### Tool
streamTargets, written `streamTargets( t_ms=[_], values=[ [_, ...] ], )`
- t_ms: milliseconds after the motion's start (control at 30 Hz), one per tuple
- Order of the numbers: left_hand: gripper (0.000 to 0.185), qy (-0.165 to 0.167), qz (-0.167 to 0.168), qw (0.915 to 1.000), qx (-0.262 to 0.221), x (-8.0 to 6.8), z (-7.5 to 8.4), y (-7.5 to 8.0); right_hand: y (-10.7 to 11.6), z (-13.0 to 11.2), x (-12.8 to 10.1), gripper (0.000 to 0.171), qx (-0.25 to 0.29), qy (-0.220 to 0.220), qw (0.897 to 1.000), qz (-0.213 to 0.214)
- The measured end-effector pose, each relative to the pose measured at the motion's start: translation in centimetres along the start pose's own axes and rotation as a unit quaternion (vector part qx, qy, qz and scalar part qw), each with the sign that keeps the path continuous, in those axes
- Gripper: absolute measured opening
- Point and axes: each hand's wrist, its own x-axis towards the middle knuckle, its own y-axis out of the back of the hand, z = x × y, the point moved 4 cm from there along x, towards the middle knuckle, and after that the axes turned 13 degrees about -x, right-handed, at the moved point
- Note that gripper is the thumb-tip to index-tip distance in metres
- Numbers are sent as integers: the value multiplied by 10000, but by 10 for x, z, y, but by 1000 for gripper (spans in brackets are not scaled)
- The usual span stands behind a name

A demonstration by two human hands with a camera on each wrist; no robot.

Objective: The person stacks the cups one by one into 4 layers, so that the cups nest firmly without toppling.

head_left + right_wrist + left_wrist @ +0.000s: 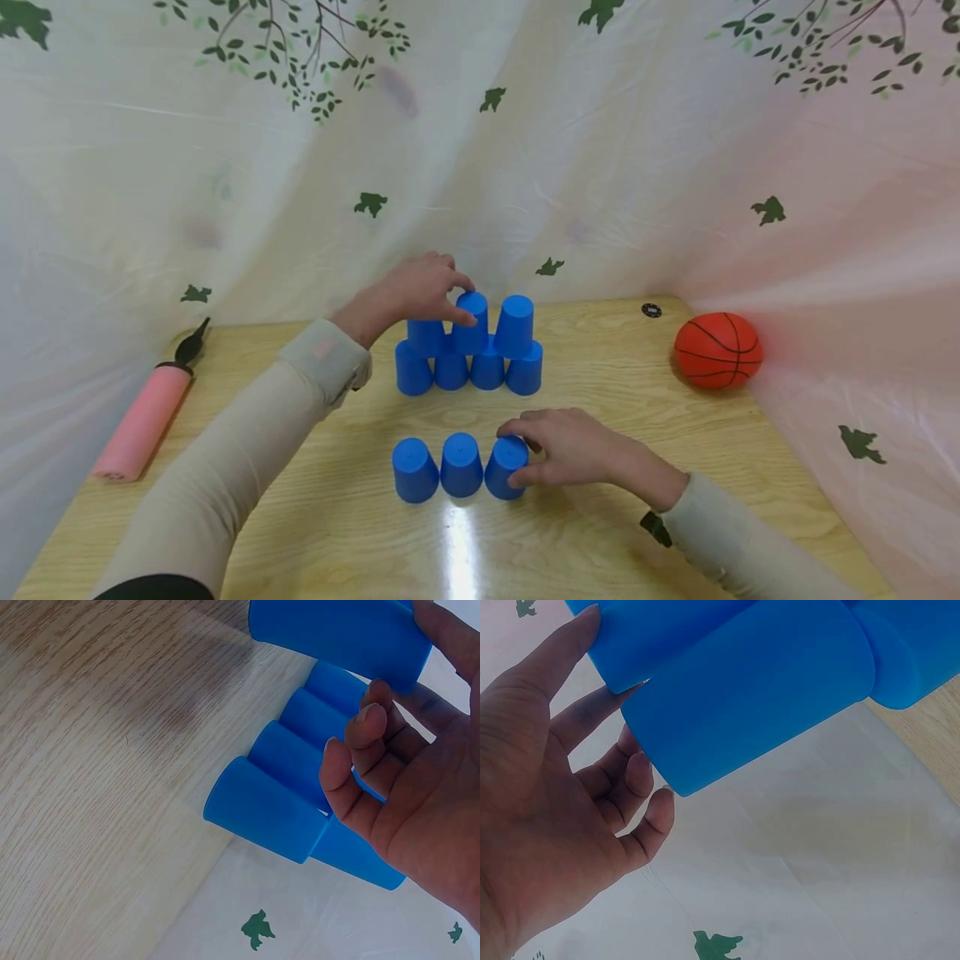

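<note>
Upside-down blue cups stand in two tiers at the back, with several bottom cups (413, 368) in a row and three on top. My left hand (416, 292) pinches the middle upper cup (470, 337) near its raised base, thumb on the near side. In the left wrist view its thumb lies on that cup (641, 645), while other fingers are close to the neighbouring upper cup (742, 705). Nearer me, three more inverted cups line up. My right hand (573, 446) grips the rightmost front cup (504, 467) between thumb and fingers, beside the middle front cup (461, 467).
A pink hand pump (146, 421) with a black nozzle lies on the wooden table (330, 517) at the left. To the right sits an orange toy basketball (718, 350), with a black round chip (652, 310) near the back edge. A patterned pale curtain (450, 167) encloses the table.
</note>
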Motion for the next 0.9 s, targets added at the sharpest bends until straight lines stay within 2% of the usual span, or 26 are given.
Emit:
streamTargets(
  t_ms=[900],
  values=[
    [65, -14, -41, 10000, -61, 0, -3, 0, -2, 2, 1, 58, -50, -100, 9999, -13]
  ],
)
